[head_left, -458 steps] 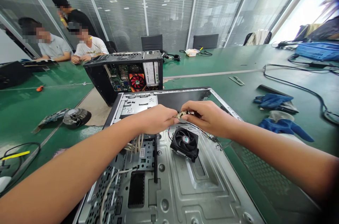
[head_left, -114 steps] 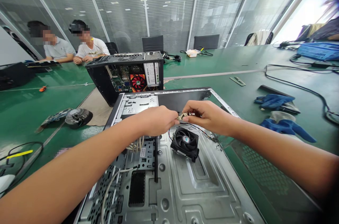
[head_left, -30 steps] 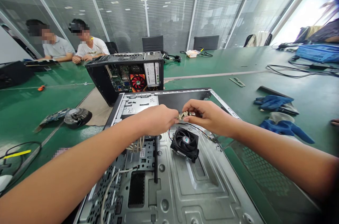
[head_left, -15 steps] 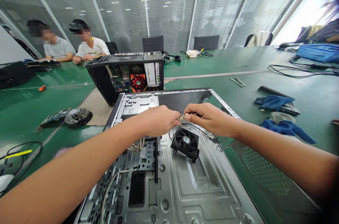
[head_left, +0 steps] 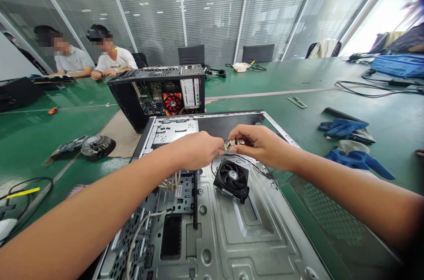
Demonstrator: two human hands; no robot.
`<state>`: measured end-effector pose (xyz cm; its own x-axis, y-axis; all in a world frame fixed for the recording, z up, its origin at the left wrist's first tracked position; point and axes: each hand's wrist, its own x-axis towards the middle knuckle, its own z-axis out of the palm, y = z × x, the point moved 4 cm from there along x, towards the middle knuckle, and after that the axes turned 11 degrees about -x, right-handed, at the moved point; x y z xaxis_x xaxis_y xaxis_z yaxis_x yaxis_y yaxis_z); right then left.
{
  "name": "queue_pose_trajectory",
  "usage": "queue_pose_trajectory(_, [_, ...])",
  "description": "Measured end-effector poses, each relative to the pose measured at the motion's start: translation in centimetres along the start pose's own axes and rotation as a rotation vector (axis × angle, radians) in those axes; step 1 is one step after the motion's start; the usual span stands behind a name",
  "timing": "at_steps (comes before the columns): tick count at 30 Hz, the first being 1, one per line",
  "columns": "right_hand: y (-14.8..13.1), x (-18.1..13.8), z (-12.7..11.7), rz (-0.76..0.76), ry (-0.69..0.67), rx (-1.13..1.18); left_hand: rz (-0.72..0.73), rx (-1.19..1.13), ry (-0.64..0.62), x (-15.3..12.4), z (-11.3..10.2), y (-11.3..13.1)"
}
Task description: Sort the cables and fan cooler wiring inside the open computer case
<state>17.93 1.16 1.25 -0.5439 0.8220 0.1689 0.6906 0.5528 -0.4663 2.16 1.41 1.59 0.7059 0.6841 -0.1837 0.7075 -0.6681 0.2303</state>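
Note:
Over the far half of an open computer case (head_left: pixel 228 222), my left hand (head_left: pixel 203 149) pinches a beige twisted cable bundle (head_left: pixel 232 143) with its fingers closed. My right hand (head_left: pixel 256 143) holds the bundle's other end between curled fingers and thumb, its grip looser. What lies deeper in each palm is hidden. Just below the hands, a black case fan (head_left: pixel 232 178) rests tilted on the bare metal floor of the case. Its thin wires run toward the right rim. More looped beige cable (head_left: pixel 174 181) hangs under my left wrist.
Behind stands another open computer tower (head_left: pixel 159 94) with a red fan. Blue gloves (head_left: pixel 344 128) lie to the right, a cap-like item (head_left: pixel 97 146) to the left. A blue basket (head_left: pixel 397 66) sits far right. Two people sit at the far left of the green table (head_left: pixel 255 85).
My right hand has loosened and lifted its index finger slightly, so more of the beige cable bundle shows between the hands. My left hand has barely moved.

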Motion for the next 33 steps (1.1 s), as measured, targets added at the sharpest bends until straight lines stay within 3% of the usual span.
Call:
queue_pose_trajectory(8, [0.15,-0.07,0.34,-0.012,-0.066,-0.072,0.001,0.007,-0.003,-0.13,-0.19,0.46])
queue_pose_trajectory(17, [-0.08,-0.15,-0.15,-0.013,0.019,0.001,-0.011,0.003,0.009,0.03,-0.07,0.09])
queue_pose_trajectory(33, [0.03,-0.1,0.08,0.001,-0.044,0.021,-0.037,0.011,-0.017,-0.07,-0.16,0.41])
